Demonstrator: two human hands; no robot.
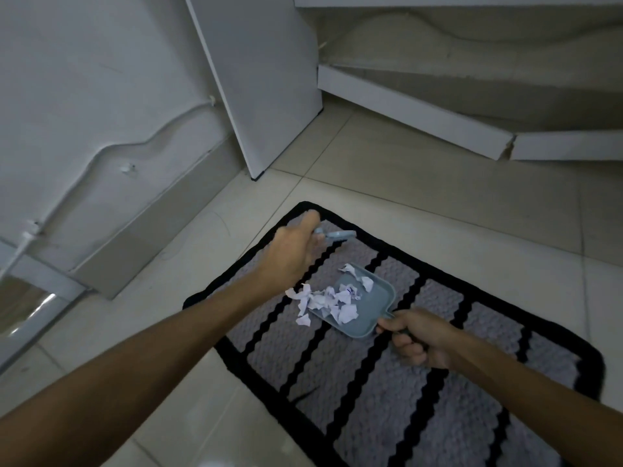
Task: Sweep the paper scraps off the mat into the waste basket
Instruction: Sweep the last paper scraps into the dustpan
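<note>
A grey mat (387,382) with black wavy stripes and a black border lies on the tiled floor. A small blue-grey dustpan (374,299) rests on it, and my right hand (416,338) grips its handle. White paper scraps (328,299) are heaped at the pan's mouth, some inside it and some on the mat at its left edge. My left hand (291,254) is closed on a small blue-grey brush (335,234), raised just behind and left of the pan; the brush is blurred. No waste basket is in view.
A white furniture panel (263,96) stands on the floor behind the mat. White skirting boards (421,112) run along the back right. A wall with a clipped white cable (101,156) is on the left. Pale floor tiles (438,203) surround the mat.
</note>
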